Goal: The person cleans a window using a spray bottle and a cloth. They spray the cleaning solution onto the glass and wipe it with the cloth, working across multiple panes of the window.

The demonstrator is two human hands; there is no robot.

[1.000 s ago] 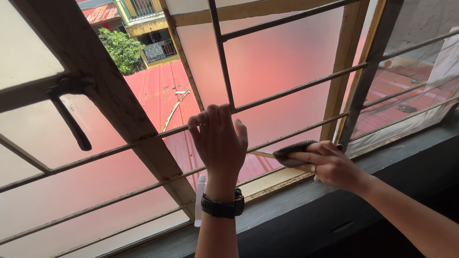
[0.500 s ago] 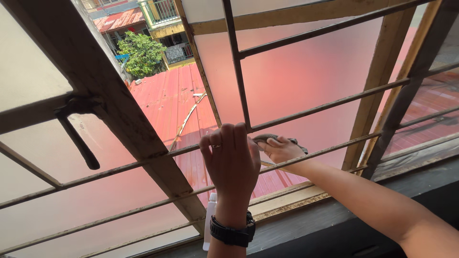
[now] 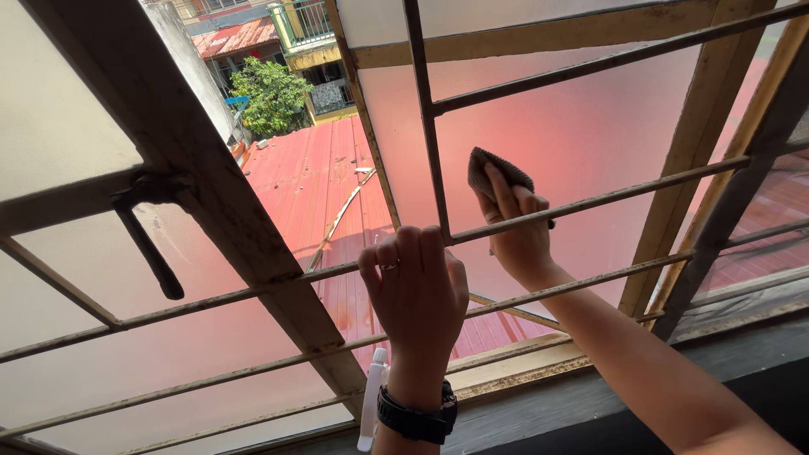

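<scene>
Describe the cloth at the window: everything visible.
The cloth is a small grey-brown rag with a nubby, woven-looking texture, bunched into a rounded pad. The right hand, reaching out between the metal bars, presses it flat against the frosted pane of the open window; the fingers cover its lower part, so only the upper edge and left side show. It sits above the bar that the left hand grips. Whether it is wet or dry cannot be told.

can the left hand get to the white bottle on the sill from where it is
Probably yes. The left hand grips a grille bar, and the white bottle stands just below, beside that wrist. Nothing lies between them; the hand would only need to let go and drop down.
</scene>
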